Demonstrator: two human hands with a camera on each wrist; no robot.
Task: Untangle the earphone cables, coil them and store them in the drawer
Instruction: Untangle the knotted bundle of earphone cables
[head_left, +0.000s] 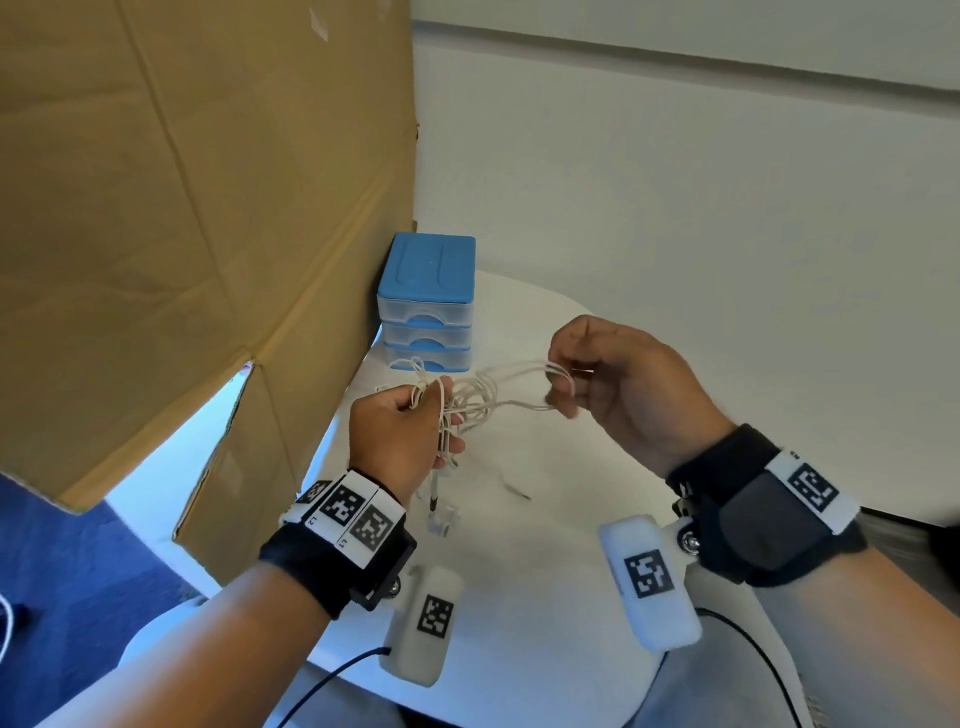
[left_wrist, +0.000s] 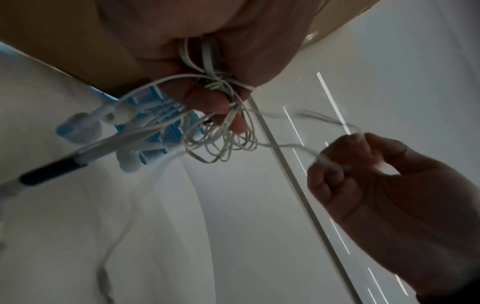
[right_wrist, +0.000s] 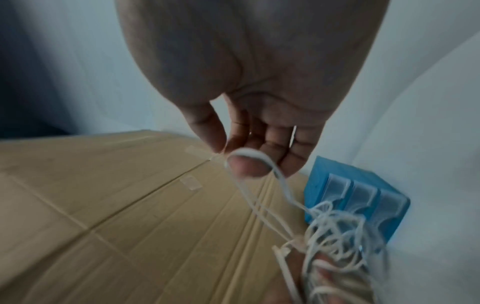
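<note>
A tangle of white earphone cables (head_left: 475, 397) hangs in the air between my two hands above the white table (head_left: 545, 519). My left hand (head_left: 410, 426) grips the bundled part of the cables (left_wrist: 207, 65), and earbuds and a plug (head_left: 439, 512) dangle below it. My right hand (head_left: 582, 371) pinches a loop of cable (right_wrist: 255, 162) pulled out to the right, with the strand round a fingertip. The small blue drawer unit (head_left: 427, 304) stands behind the hands with all three clear drawers closed.
A big cardboard box (head_left: 182, 234) stands at the left, against the drawer unit. A white wall (head_left: 701, 182) runs behind the table. Black cables (head_left: 332, 680) trail from the wrist cameras near the table's front edge. Blue floor (head_left: 62, 561) shows at lower left.
</note>
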